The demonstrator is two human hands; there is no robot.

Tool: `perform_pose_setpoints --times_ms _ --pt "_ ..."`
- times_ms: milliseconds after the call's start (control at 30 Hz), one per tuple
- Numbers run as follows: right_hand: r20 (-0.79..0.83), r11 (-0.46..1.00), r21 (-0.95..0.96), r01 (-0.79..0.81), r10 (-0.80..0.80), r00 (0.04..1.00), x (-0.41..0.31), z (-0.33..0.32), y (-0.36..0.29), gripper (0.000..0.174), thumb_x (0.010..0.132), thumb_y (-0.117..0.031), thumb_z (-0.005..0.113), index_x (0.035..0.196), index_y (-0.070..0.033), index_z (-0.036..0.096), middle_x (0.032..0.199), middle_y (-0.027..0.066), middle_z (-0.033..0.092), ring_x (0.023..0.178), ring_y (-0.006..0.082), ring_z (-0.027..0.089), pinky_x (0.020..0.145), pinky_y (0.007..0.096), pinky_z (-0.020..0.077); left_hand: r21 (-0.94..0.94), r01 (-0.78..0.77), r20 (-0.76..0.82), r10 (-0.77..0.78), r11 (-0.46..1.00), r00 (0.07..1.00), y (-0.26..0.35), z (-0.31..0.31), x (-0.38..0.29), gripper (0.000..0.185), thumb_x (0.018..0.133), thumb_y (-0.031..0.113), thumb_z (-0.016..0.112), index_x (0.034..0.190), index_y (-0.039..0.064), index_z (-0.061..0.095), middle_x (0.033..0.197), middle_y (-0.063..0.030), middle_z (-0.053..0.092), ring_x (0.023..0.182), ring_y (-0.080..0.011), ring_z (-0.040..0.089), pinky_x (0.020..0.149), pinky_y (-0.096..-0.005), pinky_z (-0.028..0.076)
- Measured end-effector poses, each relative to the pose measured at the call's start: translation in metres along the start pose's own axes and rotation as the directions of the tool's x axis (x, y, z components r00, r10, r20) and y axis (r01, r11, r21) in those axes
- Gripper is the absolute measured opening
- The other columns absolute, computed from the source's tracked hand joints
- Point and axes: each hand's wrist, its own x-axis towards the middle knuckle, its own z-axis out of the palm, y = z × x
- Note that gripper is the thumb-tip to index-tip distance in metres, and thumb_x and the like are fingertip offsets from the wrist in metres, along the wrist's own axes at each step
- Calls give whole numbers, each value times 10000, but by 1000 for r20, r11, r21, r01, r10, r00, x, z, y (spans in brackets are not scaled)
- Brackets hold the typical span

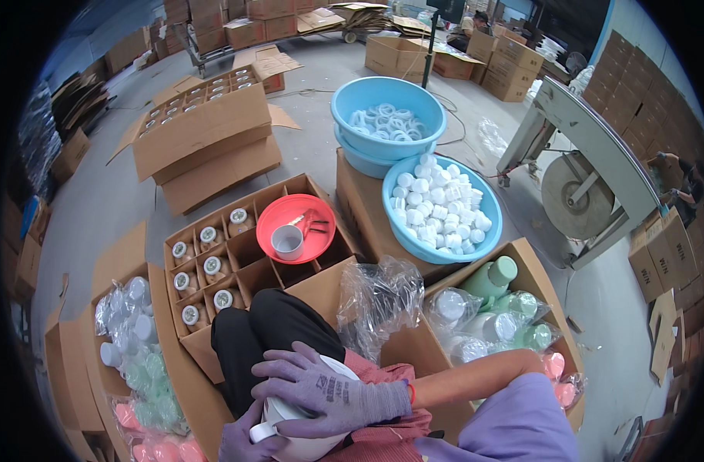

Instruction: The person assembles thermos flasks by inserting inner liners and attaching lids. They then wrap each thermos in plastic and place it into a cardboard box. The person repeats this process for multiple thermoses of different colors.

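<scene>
A white handled vessel (294, 442), probably plastic, rests in my lap. My left hand (245, 436), in a purple work glove, grips it around its handle. Across its upper side lies my right hand (314, 392), gloved alike, fingers spread over it. In front of my knees is a divided carton (199, 341) with several bottles with round silvery tops in its cells. A red plastic lid or dish (265, 231) sits on the dividers, holding a grey cup (287, 241) and small dark-tipped items.
Blue basins hold white caps (438, 202) and clear rings (386, 121). Open cartons of wrapped bottles stand at left (150, 329) and right (496, 323). A clear plastic bag (380, 306) lies between. A machine with a wheel (580, 193) stands right; people work farther off.
</scene>
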Motion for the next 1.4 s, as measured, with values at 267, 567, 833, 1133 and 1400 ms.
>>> perform_pose_setpoints --times_ms 267,567,833,1133,1400 --pt "76 964 -157 213 -204 976 -28 -46 32 257 867 -345 676 943 -106 620 996 86 553 982 292 567 983 479 432 -124 155 105 -142 980 984 -10 -15 27 582 786 514 705 979 -35 712 633 -13 643 521 -73 596 470 -209 464" --pt "174 963 -187 192 -160 972 -33 -53 58 228 908 -298 635 987 -84 624 1013 91 585 930 260 585 931 401 457 -114 319 268 -280 941 922 -1 -29 46 493 766 219 751 1176 -25 627 883 -103 719 620 -160 689 542 -248 540" --pt "-396 411 -574 -708 618 679 -170 -215 323 550 752 48 546 1270 -131 598 1258 191 584 1129 391 589 966 457 485 -990 -27 -64 -269 138 961 -85 -50 39 200 1002 250 571 971 60 627 564 77 384 463 -44 364 453 -179 382" --pt "-399 950 -117 -288 221 890 -40 -135 179 418 828 -90 697 1223 -13 583 1023 140 620 856 293 641 761 378 528 -914 -399 -334 -426 -69 841 -17 13 75 270 1075 330 420 1156 119 568 718 74 411 555 -21 303 563 -185 381" --pt "-300 882 -50 -468 433 850 21 -23 79 536 961 -201 515 1438 25 416 989 214 633 868 379 640 785 434 512 -842 -221 -197 -101 -492 975 -51 29 69 456 1056 479 402 1316 123 513 662 80 308 588 -52 290 819 -290 427"
